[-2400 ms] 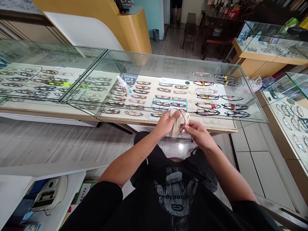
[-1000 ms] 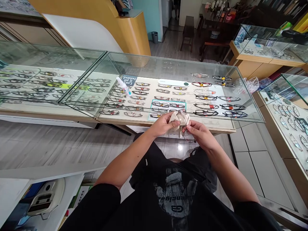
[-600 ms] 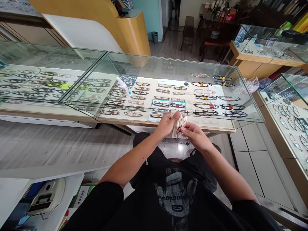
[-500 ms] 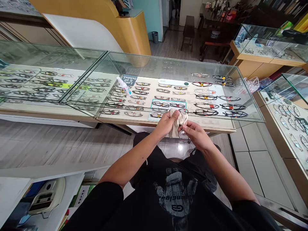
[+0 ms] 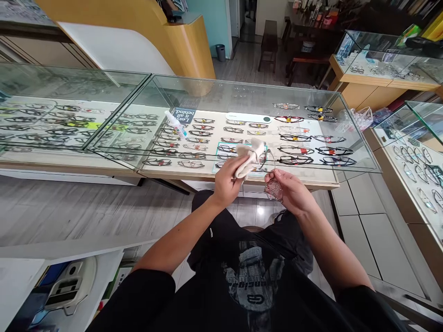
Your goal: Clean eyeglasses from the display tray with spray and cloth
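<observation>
The left grip (image 5: 225, 183), closed around a soft cream cloth (image 5: 249, 159), has moved off the thin-rimmed round glasses (image 5: 274, 189), which the right grip (image 5: 295, 191) pinches by the glass table's (image 5: 180, 177) near edge, so both lenses now show.

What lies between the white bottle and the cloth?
In the head view, display glass with rows of spectacles beneath it separates the bottle from the cloth.

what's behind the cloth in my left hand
Around the cream cloth, parts of a teal-edged card and eyeglass frames show inside the glass display case; whatever it directly covers is hidden.
</observation>
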The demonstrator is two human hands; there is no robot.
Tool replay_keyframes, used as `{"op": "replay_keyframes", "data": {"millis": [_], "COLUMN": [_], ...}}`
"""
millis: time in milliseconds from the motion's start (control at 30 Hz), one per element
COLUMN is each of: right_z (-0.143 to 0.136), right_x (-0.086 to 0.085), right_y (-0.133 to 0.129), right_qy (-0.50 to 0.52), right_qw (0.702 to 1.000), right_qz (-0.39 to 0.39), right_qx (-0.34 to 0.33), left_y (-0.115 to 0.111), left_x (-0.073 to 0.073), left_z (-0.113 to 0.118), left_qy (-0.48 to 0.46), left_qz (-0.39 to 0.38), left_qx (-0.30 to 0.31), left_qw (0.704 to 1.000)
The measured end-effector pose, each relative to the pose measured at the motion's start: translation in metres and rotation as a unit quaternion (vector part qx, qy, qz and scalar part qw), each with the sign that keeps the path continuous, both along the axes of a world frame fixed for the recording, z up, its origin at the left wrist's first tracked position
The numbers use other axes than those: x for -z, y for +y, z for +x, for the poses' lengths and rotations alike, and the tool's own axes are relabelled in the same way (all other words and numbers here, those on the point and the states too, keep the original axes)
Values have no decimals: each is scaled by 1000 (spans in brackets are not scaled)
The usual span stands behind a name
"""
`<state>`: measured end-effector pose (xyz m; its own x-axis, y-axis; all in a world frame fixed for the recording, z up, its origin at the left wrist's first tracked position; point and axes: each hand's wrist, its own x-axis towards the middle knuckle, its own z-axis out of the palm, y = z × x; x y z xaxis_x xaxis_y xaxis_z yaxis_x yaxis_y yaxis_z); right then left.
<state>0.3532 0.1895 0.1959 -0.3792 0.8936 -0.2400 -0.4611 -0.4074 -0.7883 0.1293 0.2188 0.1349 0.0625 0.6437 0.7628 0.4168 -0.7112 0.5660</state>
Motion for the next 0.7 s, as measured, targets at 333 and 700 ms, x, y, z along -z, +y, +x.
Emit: {"op": "replay_keyframes", "data": {"millis": [333,700], "right_z": [-8,-3], "right_x": [-3,6], "right_y": [-3,3], "right_qy": [46,49], "right_qw": [995,987], "right_qz": [-38,-100], "right_qx": [-78,-117], "left_y": [17,27], "left_x": [-19,-43], "left_z": [-9,-19], "left_qy": [165,269], "left_qz": [179,91], "left_qx": [77,168], "left_qw": [967,944]}}
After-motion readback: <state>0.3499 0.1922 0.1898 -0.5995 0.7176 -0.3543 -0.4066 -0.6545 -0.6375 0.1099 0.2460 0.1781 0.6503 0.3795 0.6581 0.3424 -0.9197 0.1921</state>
